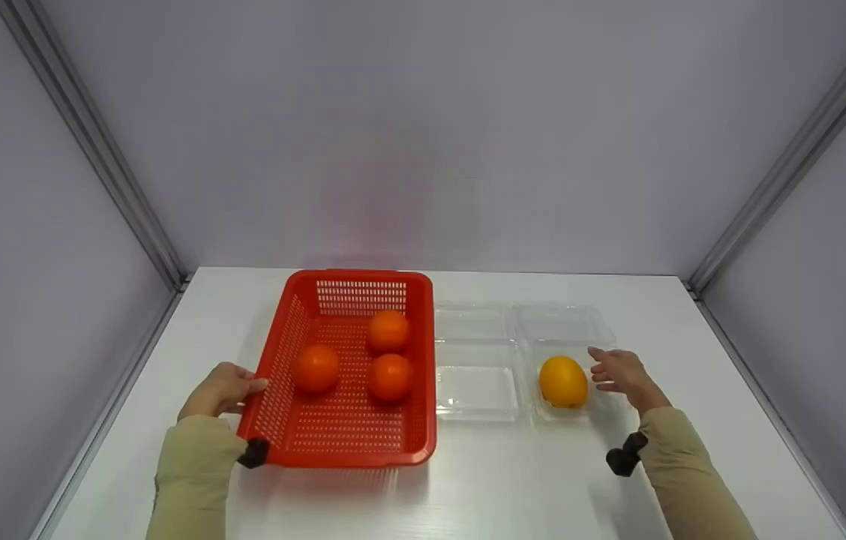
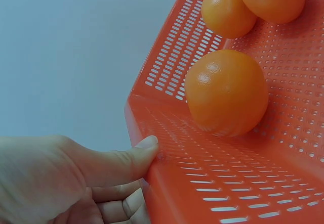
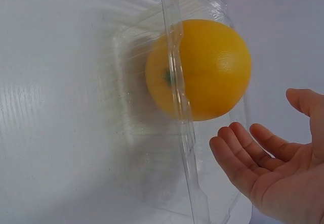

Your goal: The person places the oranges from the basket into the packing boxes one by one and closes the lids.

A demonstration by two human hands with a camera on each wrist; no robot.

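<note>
On the white table (image 1: 498, 487), left of center: red basket (image 1: 348, 459), long sides running away from the person, perforated walls and floor. Left hand (image 1: 224, 388) is clamped on its left rim, thumb over the top edge, other fingers bent along the outside of the wall.

Three oranges inside the basket: left orange (image 1: 316, 368) near the gripped wall, far orange (image 1: 388, 331) and near orange (image 1: 391, 377) by the right wall, one behind the other. Can't tell if those two touch.

Right of basket: two clear plastic trays side by side. Left tray (image 1: 475, 386) sits right up by the basket edge and shows bare. Right tray (image 1: 558, 324) has the yellow fruit (image 1: 563, 382) in its near part; right wrist view shows a dark green spot on one end, seen through clear plastic.

Right hand (image 1: 622, 375) is just right of the yellow fruit, not touching it. Fingers loosely bent, thumb well apart from them, nothing held.

Both arms: pale sleeves, black wrist units. Pale panels on three sides, grey metal profiles (image 1: 97, 142) at the corners.
</note>
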